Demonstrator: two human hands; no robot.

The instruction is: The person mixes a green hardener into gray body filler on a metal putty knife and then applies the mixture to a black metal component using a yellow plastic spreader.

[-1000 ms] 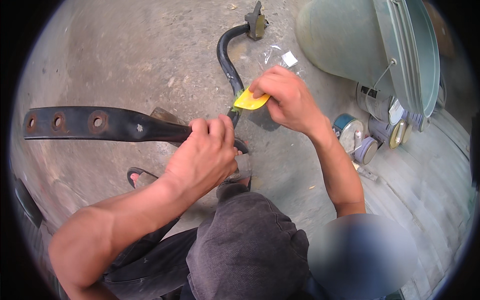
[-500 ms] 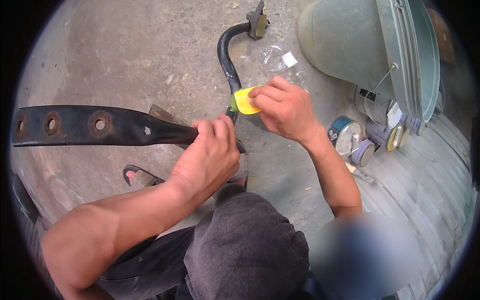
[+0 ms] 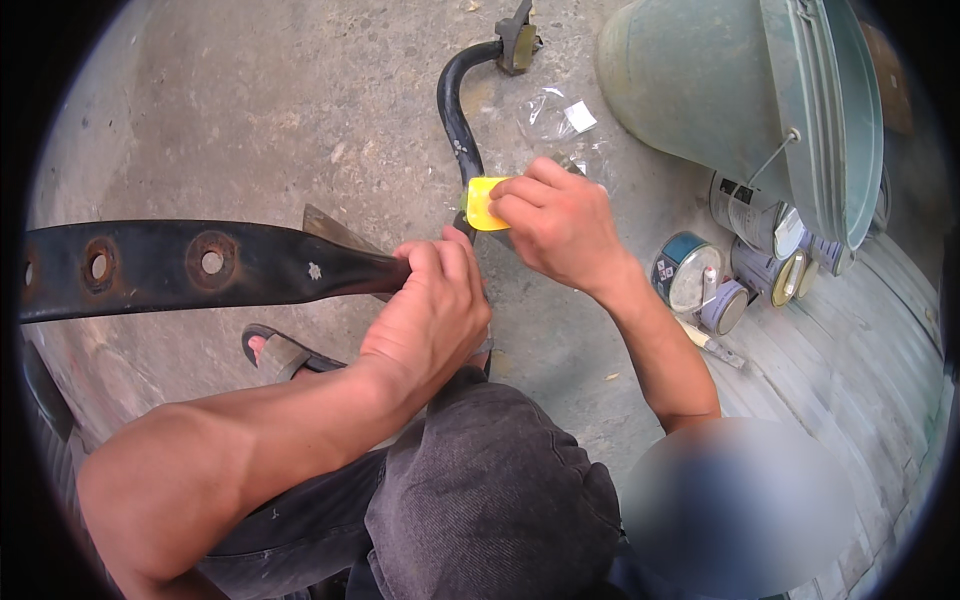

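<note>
A long black metal bar [image 3: 200,265] with holes lies across the concrete floor, joined to a curved black rod [image 3: 455,110] that bends away to a grey end fitting [image 3: 518,35]. My left hand [image 3: 435,310] grips the part where bar and rod meet. My right hand [image 3: 555,220] presses a small yellow piece [image 3: 485,205], like sandpaper or a scraper, against the rod just above my left hand.
A large overturned grey-green metal bucket [image 3: 720,80] stands at the upper right. Several small paint tins [image 3: 700,280] and a brush [image 3: 710,340] sit beside it. A clear plastic wrapper [image 3: 555,115] lies near the rod. My knee in dark trousers [image 3: 490,490] and a sandalled foot [image 3: 280,355] are below.
My right hand has slid the yellow piece a little along the rod, toward my left hand. The left hand keeps its grip on the part.
</note>
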